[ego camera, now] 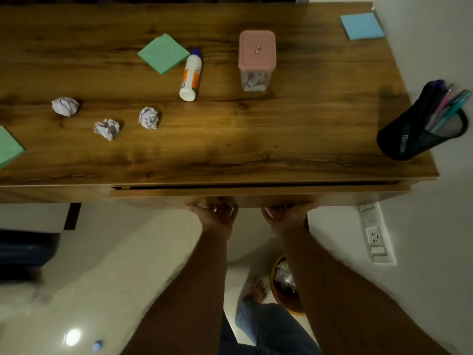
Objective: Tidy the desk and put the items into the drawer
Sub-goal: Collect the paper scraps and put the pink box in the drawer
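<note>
Drawer (256, 192) front sits under the near edge of the bench (230, 139), pulled out just a crack so a dark slit shows along its top. Both hands grip its lower edge from beneath: the left hand (213, 213) and the right hand (288, 215) lie side by side, fingers curled up under the wood. On the bench, three crumpled paper balls (107, 129) lie left of centre. Beyond them a green sticky-note pad (163, 53) touches a glue bottle (191, 74) lying on its side. A clear container with a pink lid (256, 60) stands right of the bottle. A blue sticky-note pad (362, 26) lies at the far right corner, a black mesh pen holder (419, 126) at the near right edge, and another green pad (9, 147) at the left.
</note>
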